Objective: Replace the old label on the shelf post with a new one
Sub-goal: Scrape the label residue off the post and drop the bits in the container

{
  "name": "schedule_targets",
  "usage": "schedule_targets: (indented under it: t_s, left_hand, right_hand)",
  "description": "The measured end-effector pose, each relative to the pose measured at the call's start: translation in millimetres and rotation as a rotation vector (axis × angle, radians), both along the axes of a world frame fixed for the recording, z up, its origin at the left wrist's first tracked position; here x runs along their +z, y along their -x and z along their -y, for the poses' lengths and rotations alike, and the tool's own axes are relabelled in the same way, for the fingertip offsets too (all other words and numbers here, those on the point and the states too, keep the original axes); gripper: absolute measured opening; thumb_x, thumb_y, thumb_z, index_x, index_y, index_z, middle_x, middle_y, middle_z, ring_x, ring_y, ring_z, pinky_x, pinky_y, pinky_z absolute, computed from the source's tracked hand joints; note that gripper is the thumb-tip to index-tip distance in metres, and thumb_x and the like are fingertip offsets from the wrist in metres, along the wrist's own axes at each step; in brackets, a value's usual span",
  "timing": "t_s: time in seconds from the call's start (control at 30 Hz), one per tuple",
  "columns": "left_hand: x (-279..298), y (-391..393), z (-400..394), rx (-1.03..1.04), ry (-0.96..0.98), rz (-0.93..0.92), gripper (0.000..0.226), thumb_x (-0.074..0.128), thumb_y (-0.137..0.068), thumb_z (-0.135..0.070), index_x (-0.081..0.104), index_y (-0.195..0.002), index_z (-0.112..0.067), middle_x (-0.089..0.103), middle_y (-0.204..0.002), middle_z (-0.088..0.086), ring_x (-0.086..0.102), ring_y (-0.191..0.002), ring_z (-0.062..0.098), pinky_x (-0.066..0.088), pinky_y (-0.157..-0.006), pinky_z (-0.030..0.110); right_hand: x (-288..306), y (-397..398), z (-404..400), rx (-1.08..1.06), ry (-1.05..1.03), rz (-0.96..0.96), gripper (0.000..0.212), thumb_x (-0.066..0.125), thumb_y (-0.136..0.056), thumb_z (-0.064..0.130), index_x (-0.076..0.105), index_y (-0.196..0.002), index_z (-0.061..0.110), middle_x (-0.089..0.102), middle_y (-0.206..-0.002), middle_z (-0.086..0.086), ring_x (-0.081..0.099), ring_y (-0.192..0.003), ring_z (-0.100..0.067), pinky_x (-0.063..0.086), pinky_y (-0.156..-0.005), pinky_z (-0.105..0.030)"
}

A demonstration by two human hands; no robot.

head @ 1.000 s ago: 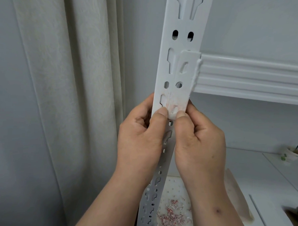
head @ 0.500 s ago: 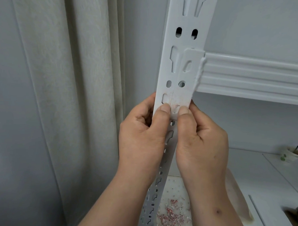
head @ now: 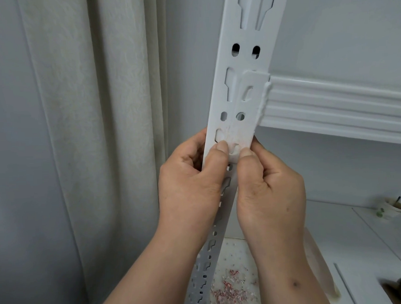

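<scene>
Both thumbs pressed side by side against the face of the white post point(head: 238, 105) at mid-frame, the left thumb tip point(head: 221, 148) a little higher than the right thumb tip point(head: 247, 153). The left hand point(head: 191, 186) curled around the post's left edge and the right hand point(head: 269, 195) around its right edge, so each was clamped on the post, the remaining fingers hidden behind it. Compared with a second ago, the thumbs had crept slightly upward on the smeared patch point(head: 234, 137) just above them, where faint pinkish residue marked the spot of the old label. That suggested the scraping was nearly finished and only glue film remained. No new label could be seen anywhere. At the bottom centre of the frame, pink and white shreds point(head: 227, 292) lay on a white surface below. The beam point(head: 329, 106) ran off to the right, and a curtain point(head: 91, 110) hung on the left.
</scene>
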State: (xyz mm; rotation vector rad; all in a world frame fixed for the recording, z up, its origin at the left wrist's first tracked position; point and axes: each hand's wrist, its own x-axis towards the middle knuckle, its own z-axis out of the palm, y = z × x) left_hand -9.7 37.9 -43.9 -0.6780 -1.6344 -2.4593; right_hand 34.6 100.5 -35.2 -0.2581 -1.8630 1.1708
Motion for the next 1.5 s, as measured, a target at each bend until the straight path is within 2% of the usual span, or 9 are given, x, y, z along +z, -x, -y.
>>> schedule_targets:
  t_s: [0.2, 0.3, 0.5, 0.67, 0.9, 1.0, 1.1, 1.27, 1.5]
  left_hand:
    - [-1.2, 0.4, -1.7, 0.004, -0.004, 0.027, 0.019, 0.061, -0.091, -0.017, 0.076, -0.099, -0.024, 0.072, -0.093, 0.020, 0.063, -0.076, 0.027, 0.057, -0.069, 0.047]
    - [-1.4, 0.9, -2.5, 0.008, -0.008, 0.019, 0.017, 0.061, -0.092, -0.019, 0.076, -0.099, -0.023, 0.074, -0.093, 0.017, 0.066, -0.079, 0.027, 0.059, -0.072, 0.042]
    - [1.0, -2.2, -0.6, -0.016, -0.020, 0.024, 0.015, 0.065, -0.089, -0.022, 0.076, -0.099, -0.025, 0.071, -0.095, 0.024, 0.060, -0.088, 0.057, 0.053, -0.071, 0.065]
    - [-0.9, -0.7, -1.7, -0.018, -0.028, 0.013, 0.015, 0.067, -0.085, -0.023, 0.076, -0.098, -0.026, 0.077, -0.089, 0.007, 0.066, -0.094, 0.047, 0.057, -0.079, 0.059]
    - [-3.5, 1.9, -0.9, -0.031, -0.019, -0.004, 0.025, 0.066, -0.082, -0.020, 0.074, -0.105, -0.024, 0.076, -0.096, 0.014, 0.064, -0.097, 0.050, 0.054, -0.083, 0.062]
    - [-3.6, 2.3, -1.0, -0.037, -0.027, 0.012, 0.031, 0.064, -0.080, -0.017, 0.073, -0.109, -0.022, 0.074, -0.099, 0.018, 0.068, -0.087, 0.041, 0.052, -0.086, 0.060]
    - [-3.3, 1.1, -1.0, -0.036, -0.040, 0.009, 0.022, 0.066, -0.085, -0.015, 0.075, -0.103, -0.023, 0.073, -0.097, 0.019, 0.063, -0.083, 0.031, 0.053, -0.082, 0.061]
    - [-0.4, -1.8, -2.3, -0.025, -0.055, 0.016, 0.014, 0.065, -0.090, -0.016, 0.076, -0.096, -0.022, 0.078, -0.090, 0.007, 0.067, -0.094, 0.044, 0.056, -0.082, 0.054]
    - [2.6, -3.7, -1.9, 0.001, -0.022, 0.049, 0.013, 0.068, -0.083, -0.027, 0.076, -0.094, -0.025, 0.076, -0.089, 0.014, 0.065, -0.090, 0.049, 0.057, -0.075, 0.060]
  right_hand:
    - [-0.6, 3.1, -0.3, -0.004, 0.067, -0.010, 0.031, 0.047, -0.089, 0.033, 0.075, -0.098, 0.023, 0.050, -0.043, 0.019, 0.051, -0.046, 0.000, 0.034, -0.044, -0.006]
    - [0.9, 1.8, -0.3, -0.001, 0.061, -0.004, 0.031, 0.047, -0.089, 0.033, 0.075, -0.094, 0.022, 0.049, -0.042, 0.018, 0.050, -0.046, -0.002, 0.033, -0.043, -0.006]
    - [1.7, -3.2, -0.3, 0.032, 0.011, 0.034, 0.032, 0.046, -0.089, 0.028, 0.071, -0.104, 0.040, 0.054, -0.049, 0.012, 0.044, -0.044, -0.005, 0.034, -0.042, -0.009]
    - [-0.2, 0.6, 0.2, 0.026, 0.064, 0.005, 0.028, 0.050, -0.090, 0.035, 0.072, -0.106, 0.036, 0.051, -0.048, 0.019, 0.051, -0.049, 0.005, 0.035, -0.047, -0.004]
    - [2.0, -3.5, -0.3, 0.066, 0.040, 0.037, 0.033, 0.048, -0.089, 0.025, 0.070, -0.107, 0.041, 0.063, -0.059, 0.019, 0.052, -0.050, -0.001, 0.038, -0.046, -0.006]
    - [3.6, -1.8, -0.7, 0.083, 0.130, -0.002, 0.026, 0.052, -0.091, 0.023, 0.075, -0.098, 0.034, 0.070, -0.069, 0.022, 0.059, -0.060, 0.007, 0.040, -0.052, -0.003]
    - [6.7, -0.5, 1.1, 0.056, 0.140, -0.011, 0.025, 0.055, -0.091, 0.030, 0.070, -0.073, 0.022, 0.053, -0.042, 0.018, 0.052, -0.046, 0.001, 0.034, -0.044, -0.006]
    - [8.0, 1.2, 2.8, 0.008, 0.107, -0.015, 0.030, 0.054, -0.091, 0.032, 0.058, -0.062, 0.026, 0.044, -0.036, 0.017, 0.048, -0.041, -0.002, 0.030, -0.040, -0.007]
    - [3.8, -2.6, 3.1, 0.015, 0.081, 0.034, 0.029, 0.049, -0.088, 0.025, 0.074, -0.101, 0.033, 0.050, -0.043, 0.020, 0.050, -0.045, -0.001, 0.033, -0.042, -0.006]
